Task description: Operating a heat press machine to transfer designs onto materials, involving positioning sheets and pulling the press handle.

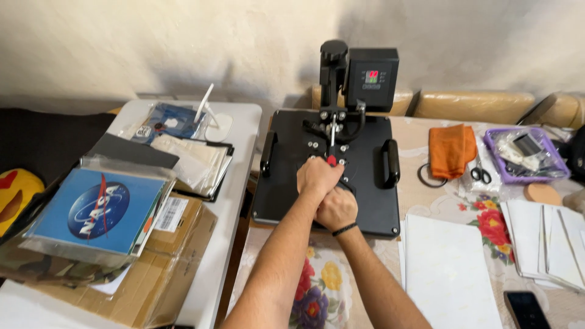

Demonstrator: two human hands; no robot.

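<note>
Black heat press [326,167] on flowered tabletop [317,286], plate lowered, its red-tipped lever [332,160] clamped in left hand [317,176], right hand [336,209] closed just below; pressing step judged in hand, steady downward force called for next

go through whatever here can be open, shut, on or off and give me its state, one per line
heat press: shut, top plate down
press handle: lowered, both hands on it
left hand: closed around the handle
right hand: closed, just behind the left hand
control box display: on, digits lit
phone: screen dark
scissors: lying flat, blades hidden
</note>
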